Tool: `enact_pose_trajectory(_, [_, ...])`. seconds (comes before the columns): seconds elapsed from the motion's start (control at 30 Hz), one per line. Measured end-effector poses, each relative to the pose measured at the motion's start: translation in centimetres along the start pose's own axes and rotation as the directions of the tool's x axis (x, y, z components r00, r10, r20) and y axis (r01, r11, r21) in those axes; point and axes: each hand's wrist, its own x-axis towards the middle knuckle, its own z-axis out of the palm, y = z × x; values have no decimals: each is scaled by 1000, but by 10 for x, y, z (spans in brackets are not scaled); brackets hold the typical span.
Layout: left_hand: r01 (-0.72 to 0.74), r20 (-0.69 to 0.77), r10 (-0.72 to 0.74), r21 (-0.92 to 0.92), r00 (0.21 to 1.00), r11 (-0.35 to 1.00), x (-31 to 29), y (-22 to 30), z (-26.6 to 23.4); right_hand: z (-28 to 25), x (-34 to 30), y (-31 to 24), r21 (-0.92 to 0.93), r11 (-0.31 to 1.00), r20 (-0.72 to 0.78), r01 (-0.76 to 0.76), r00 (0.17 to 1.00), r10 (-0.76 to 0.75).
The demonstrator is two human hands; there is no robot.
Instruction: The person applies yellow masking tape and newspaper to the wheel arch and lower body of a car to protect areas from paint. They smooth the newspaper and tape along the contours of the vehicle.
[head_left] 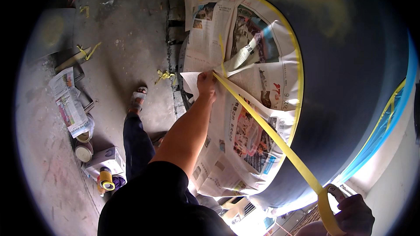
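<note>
Concrete floor (127, 30); newspaper (245, 105) masking dark panel (350, 83).

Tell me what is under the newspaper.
The newspaper covers a round part of the dark vehicle body, edged with yellow tape. The left hand presses it. What lies beneath is hidden.

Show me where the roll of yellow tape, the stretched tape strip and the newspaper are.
roll of yellow tape (326, 209), head view, on the roll's left curved band.
stretched tape strip (267, 132), head view, mid-length of the strip.
newspaper (210, 39), head view, upper left sheet.
</note>
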Motion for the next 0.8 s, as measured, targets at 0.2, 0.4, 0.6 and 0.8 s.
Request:
enact_pose_trajectory(0.2, [-20, -213, 62, 195, 975, 981, 20, -16, 7, -12, -7, 0, -49, 999, -4, -19, 1000, 18])
enact_pose_trajectory(0.4, [-53, -280, 154, 337, 948, 940, 16, -14, 21, -18, -10, 2, -86, 996, -5, -21, 1000, 20])
enact_pose_trajectory(0.6, [-4, -366, 217, 503, 905, 864, -11, 8, 45, -22, -12, -2, -98, 994, -5, -45, 999, 45])
enact_pose_trajectory(0.8, [-350, 130, 358, 665, 925, 660, 21, -5, -1, -21, -3, -9, -109, 994, 9, -18, 1000, 19])
